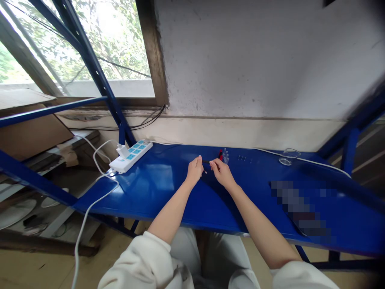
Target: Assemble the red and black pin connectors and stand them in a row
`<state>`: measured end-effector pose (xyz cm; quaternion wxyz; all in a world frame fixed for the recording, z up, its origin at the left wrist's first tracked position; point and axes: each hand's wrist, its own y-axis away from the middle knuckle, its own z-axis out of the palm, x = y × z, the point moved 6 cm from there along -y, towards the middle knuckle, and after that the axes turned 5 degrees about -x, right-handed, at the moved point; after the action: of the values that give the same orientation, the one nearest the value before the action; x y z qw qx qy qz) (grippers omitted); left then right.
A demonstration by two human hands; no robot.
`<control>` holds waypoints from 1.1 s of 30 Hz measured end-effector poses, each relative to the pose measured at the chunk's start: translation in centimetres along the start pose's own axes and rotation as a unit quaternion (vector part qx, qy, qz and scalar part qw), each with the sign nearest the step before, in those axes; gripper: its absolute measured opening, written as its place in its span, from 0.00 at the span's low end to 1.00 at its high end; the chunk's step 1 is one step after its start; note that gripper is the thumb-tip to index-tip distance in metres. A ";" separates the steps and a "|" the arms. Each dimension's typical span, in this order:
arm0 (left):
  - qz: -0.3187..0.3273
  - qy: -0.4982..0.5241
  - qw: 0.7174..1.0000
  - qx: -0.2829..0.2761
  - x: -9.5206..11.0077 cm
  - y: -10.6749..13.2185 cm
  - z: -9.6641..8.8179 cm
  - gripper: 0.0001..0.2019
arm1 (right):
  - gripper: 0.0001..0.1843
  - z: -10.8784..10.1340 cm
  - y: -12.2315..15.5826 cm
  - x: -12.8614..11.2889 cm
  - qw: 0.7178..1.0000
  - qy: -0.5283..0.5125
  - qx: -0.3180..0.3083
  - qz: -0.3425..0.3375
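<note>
With the fingers of our left hand (195, 171) and right hand (222, 172), we are pinching opposite ends of a thin dark rod (206, 161) over the worktop (132, 196), probably to keep it steady; clear pieces (225, 154) are lying just beyond.

No text, brand or number can be read: the long white plastic power strip with blue sockets (132, 156) and thin black stick-like piece (206, 161) show too small, and pixelation covers the flat dark oblong object (297, 208).
</note>
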<state>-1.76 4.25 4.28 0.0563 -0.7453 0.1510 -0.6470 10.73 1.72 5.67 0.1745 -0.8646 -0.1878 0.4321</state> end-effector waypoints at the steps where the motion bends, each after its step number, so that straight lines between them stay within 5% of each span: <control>1: -0.007 0.015 1.000 0.001 -0.1 0.0 0.0 0.23 | 0.16 0.0 0.0 -0.1 1.000 0.011 0.001 -0.007; 18: -0.126 0.196 0.972 -0.043 -1.6 -0.9 0.2 0.20 | 0.17 -0.2 0.1 -1.1 0.989 0.135 0.017 -0.061; 33: -0.138 0.207 0.968 -0.036 -2.2 -1.1 -0.1 0.19 | 0.17 -0.5 0.2 -2.0 0.974 0.204 0.026 -0.099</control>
<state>-1.98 5.93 2.53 -0.0923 -0.6103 0.0784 -0.7828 10.11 0.52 7.23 0.2730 -0.9068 -0.2218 0.2322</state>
